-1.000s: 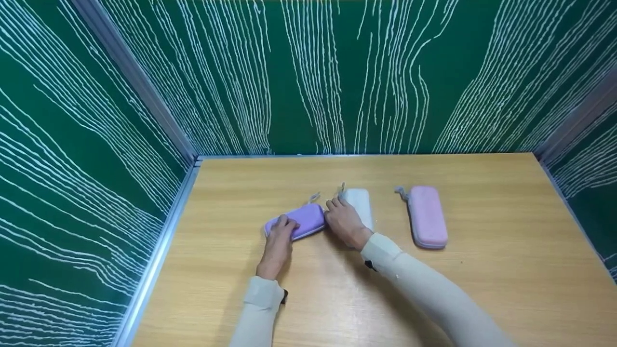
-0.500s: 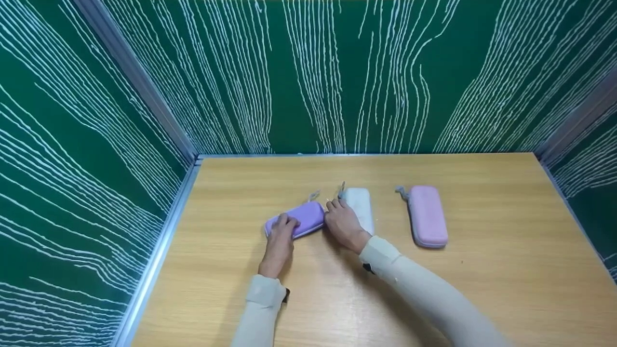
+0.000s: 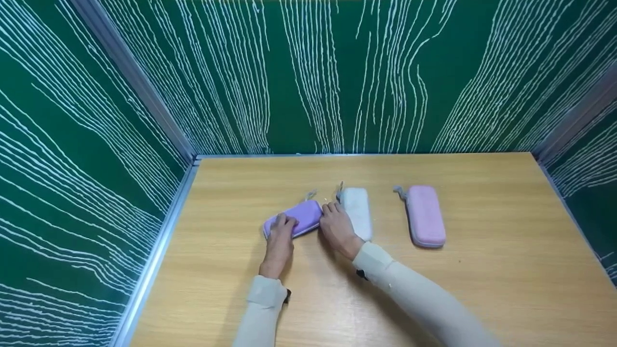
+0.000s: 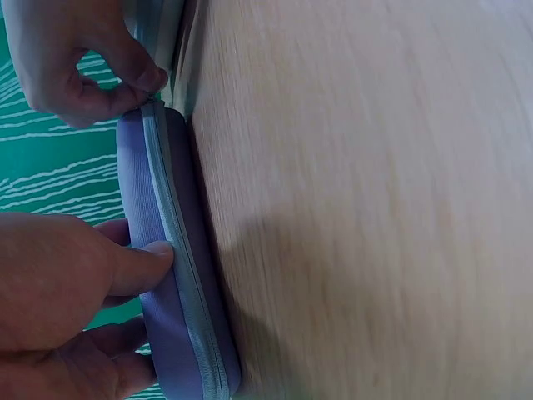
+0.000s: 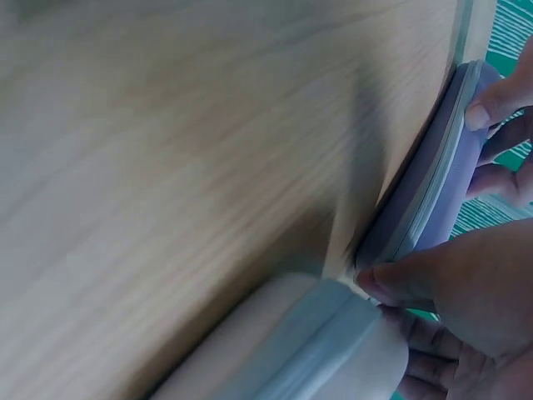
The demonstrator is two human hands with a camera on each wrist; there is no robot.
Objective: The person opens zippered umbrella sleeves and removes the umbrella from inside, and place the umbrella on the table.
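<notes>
A purple hard-shell zip case (image 3: 306, 215) lies slanted on the table, its zip facing the person. My left hand (image 3: 279, 243) grips its left part; in the left wrist view the thumb (image 4: 156, 254) presses near the zip (image 4: 179, 242), with the fingers over the far side. At the case's right end my right hand (image 3: 339, 229) pinches the zip's end between thumb and finger, the zipper pull itself hidden there. A grey strap (image 3: 310, 195) sticks out behind the case. Right beside that hand lies a white case (image 3: 358, 212), partly covered by it in the head view.
Farther right lies a pink case (image 3: 426, 217) of the same shape, with a grey strap (image 3: 399, 191). The wooden table (image 3: 506, 241) ends at green walls (image 3: 303, 77) with white wavy lines, and a metal rail (image 3: 159, 260) runs along its left edge.
The right hand has shifted slightly left and toward the person, so more of the white case shows. The left hand keeps its hold on the purple case, which has hardly moved.
</notes>
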